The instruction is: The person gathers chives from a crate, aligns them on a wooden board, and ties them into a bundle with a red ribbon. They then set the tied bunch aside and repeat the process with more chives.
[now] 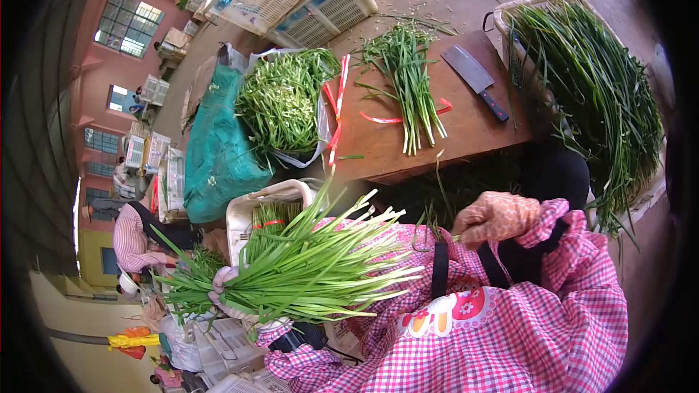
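Observation:
My left hand [227,285], in a pale glove, is closed around a large bunch of garlic chives [328,262], white stem ends pointing right. My right hand [495,220], in an orange patterned glove, is closed in front of my pink checked apron [510,342]. A small pale green bit shows at its fingertips, too small to name. Ahead, a smaller bunch of chives [415,91] lies on a brown wooden board [357,142], across a red tie strip [382,118]. A cleaver [472,73] lies to the right of that bunch.
A crate [502,25] heaped with long chives stands at right. Left of the board are a bag of trimmings [287,102], a teal sack [218,153] and a white basket [237,222] holding tied chives. Stacked crates [320,14] stand beyond; a stooping person [138,236] is at far left.

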